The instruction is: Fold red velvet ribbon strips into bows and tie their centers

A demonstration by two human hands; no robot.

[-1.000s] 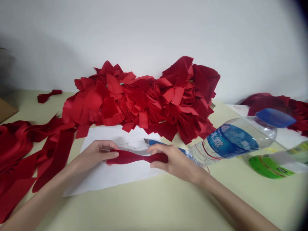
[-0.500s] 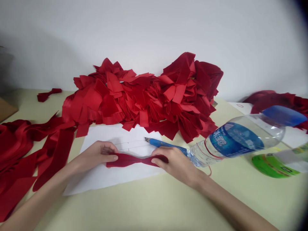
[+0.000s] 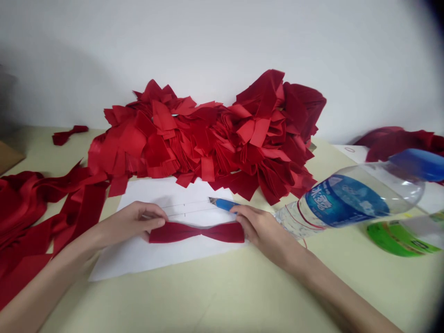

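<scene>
A red velvety ribbon strip [image 3: 201, 233], gathered at its middle like a bow, lies across a white paper sheet [image 3: 135, 261] with ruled pencil lines. My left hand [image 3: 138, 222] pinches the ribbon's upper left corner between thumb and fingers. Beside the ribbon's right end is my right hand [image 3: 263, 229], its thumb and fingers apart, the end of the strip fully visible. Its fingers reach over the handle of a blue utility knife [image 3: 224, 204], whose tip points left on the paper; the rear of the handle is hidden behind the hand.
A big heap of red ribbon pieces [image 3: 208, 138] is behind the paper. Long red strips [image 3: 21, 199] lie at left, with one small bow [image 3: 69, 134] farther back. At right are a tilted clear bottle [image 3: 350, 199] with a blue label and a green-labelled container [image 3: 402, 238].
My right hand has let go of the ribbon's right end and moved slightly right. The ribbon lies flatter and more spread out. My left hand has shifted slightly left.
</scene>
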